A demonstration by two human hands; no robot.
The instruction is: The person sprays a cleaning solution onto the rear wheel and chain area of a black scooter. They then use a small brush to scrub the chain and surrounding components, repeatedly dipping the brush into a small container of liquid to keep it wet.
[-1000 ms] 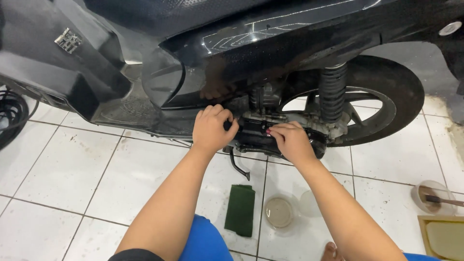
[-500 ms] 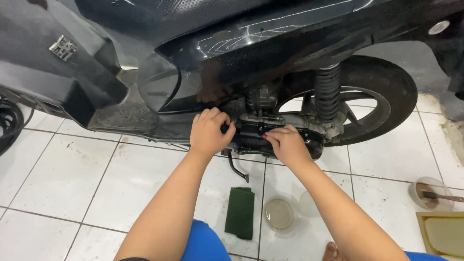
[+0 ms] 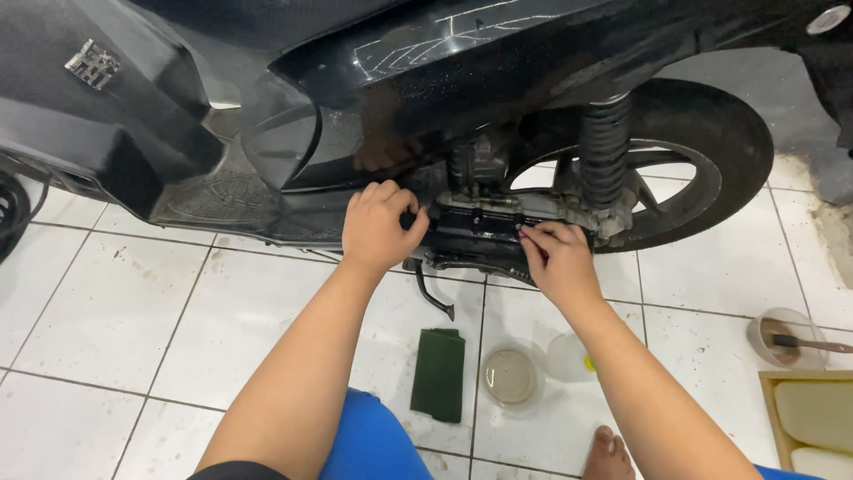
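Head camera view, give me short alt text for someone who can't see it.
Two bare hands, left hand and right hand, press on the dark engine casing low on a black scooter standing on white floor tiles. A green cloth and small clear tub lie below.

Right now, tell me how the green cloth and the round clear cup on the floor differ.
The green cloth is dark, opaque, flat and oblong; the round clear cup is see-through and circular, with a brownish bottom. The cloth lies left of the cup, below the black side stand. Both rest on the white tiled floor, apart from the left hand and right hand at the scooter's engine.
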